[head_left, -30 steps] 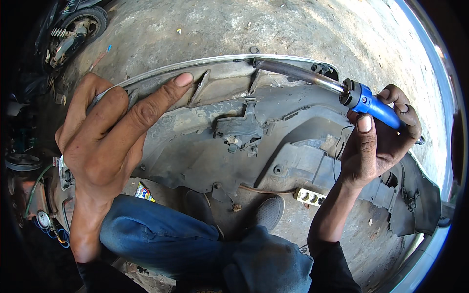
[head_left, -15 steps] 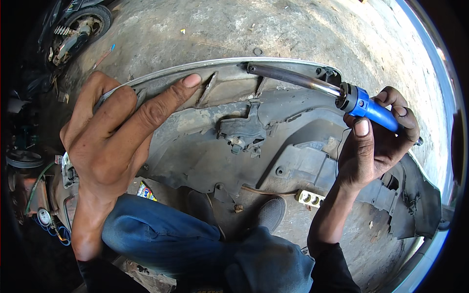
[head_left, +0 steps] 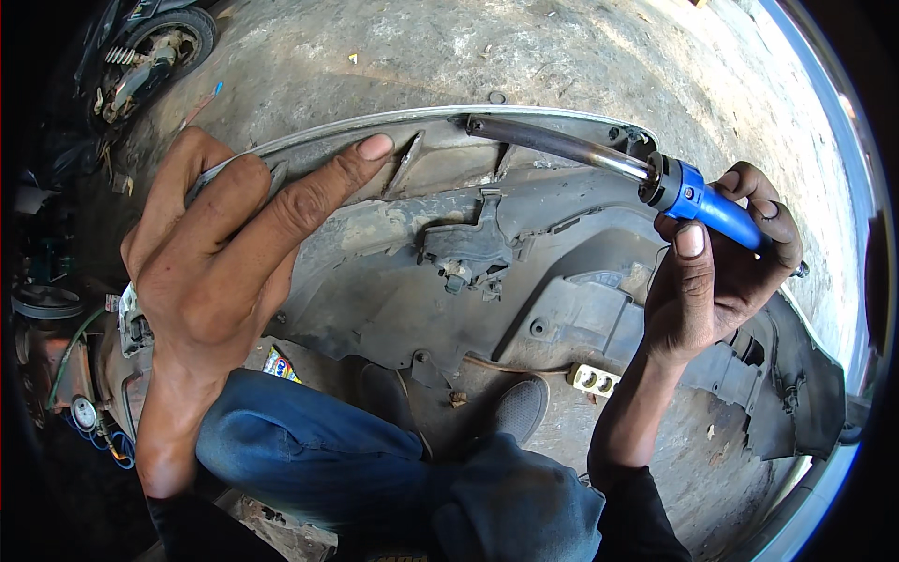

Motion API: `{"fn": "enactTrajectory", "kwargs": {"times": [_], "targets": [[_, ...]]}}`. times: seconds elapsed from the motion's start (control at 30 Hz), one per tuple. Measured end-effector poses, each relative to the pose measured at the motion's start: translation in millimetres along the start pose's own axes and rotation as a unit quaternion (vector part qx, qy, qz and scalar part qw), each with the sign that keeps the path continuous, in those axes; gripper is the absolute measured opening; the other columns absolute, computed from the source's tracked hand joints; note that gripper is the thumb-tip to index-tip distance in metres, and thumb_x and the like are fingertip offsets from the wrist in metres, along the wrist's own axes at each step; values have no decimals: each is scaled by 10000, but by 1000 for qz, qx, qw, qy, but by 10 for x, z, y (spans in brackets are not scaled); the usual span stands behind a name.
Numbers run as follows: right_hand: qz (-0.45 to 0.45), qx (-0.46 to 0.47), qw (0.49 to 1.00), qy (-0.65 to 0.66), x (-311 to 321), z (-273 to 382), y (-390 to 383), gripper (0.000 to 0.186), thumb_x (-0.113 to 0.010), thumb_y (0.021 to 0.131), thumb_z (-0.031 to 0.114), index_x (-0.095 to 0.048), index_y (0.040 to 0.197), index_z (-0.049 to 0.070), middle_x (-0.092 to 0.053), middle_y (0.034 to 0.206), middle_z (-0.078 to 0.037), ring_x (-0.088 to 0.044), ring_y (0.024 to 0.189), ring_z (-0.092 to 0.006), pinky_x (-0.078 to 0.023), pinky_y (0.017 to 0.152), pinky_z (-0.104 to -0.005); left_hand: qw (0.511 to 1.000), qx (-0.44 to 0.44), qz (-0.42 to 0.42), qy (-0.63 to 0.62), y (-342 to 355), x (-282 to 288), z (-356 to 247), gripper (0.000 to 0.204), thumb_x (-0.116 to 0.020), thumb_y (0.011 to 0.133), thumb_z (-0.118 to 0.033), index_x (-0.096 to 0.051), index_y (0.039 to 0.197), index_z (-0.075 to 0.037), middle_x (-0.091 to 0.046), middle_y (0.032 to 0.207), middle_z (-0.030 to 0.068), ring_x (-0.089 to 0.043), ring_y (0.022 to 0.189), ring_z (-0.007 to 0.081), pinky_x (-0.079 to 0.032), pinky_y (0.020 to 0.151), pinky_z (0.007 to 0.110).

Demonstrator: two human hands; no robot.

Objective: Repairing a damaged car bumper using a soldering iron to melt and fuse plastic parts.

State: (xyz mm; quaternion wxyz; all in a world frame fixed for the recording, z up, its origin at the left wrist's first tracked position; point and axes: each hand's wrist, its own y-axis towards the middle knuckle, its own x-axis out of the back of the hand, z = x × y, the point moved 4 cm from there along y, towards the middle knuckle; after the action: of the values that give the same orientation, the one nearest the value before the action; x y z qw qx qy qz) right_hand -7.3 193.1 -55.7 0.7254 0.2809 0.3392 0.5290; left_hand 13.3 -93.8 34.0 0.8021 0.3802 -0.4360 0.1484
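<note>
In my right hand [head_left: 716, 272] is a soldering iron [head_left: 688, 192] with a blue handle and a dark, heat-stained metal barrel. Thumb and fingers close round the handle, and the barrel slants up and left over the ribbed rim of a grey plastic bumper [head_left: 375, 281]. The bumper lies before me with its inner side up. At its upper left edge, my left hand [head_left: 211, 248] holds the rim with curled fingers, while its index finger stretches right along the ribs. The left thumb is mostly hidden.
A white socket strip [head_left: 593, 379] with a cable lies beside my shoe [head_left: 521, 410]. A small colourful packet [head_left: 280, 365] is left of my feet. A motorcycle wheel [head_left: 169, 51] stands far left, with a pressure gauge [head_left: 84, 412] and hoses at lower left.
The soldering iron has shifted very slightly left. My left hand has moved slightly right, its index finger a little higher. Both grips stay the same.
</note>
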Motion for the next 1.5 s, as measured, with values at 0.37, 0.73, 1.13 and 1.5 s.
{"fn": "enactTrajectory", "kwargs": {"times": [0.37,0.73,1.13,1.5], "targets": [[71,28,997,-29,27,-36,-1,530,-698,852,-55,-454,1303,80,-491,1254,-230,-508,1193,-264,-643,717,-285,1000,9,-10,-16,-15,-23,6,540,-776,650,29,-778,1156,-161,-272,691,38,-369,640,203,-355,563,349],[66,14,998,-13,70,-72,-11,524,-706,853,-43,-456,1297,83,-479,1252,-231,-525,1176,-249,-646,721,-282,999,21,-11,-27,-2,-35,-8,550,-779,642,41,-777,1156,-154,-262,687,39,-347,636,204,-335,560,346],[73,17,997,-22,54,-65,4,534,-706,846,-52,-460,1295,96,-476,1249,-213,-504,1201,-261,-654,731,-287,999,17,-11,-28,0,-30,-2,544,-783,643,33,-779,1153,-154,-263,680,34,-346,635,200,-338,558,344],[70,9,997,-11,54,-79,5,537,-701,848,-55,-452,1302,87,-472,1251,-224,-533,1163,-250,-652,728,-285,1000,15,-5,-21,9,-13,5,536,-771,642,18,-781,1148,-157,-259,682,35,-351,638,204,-344,558,348]]}}
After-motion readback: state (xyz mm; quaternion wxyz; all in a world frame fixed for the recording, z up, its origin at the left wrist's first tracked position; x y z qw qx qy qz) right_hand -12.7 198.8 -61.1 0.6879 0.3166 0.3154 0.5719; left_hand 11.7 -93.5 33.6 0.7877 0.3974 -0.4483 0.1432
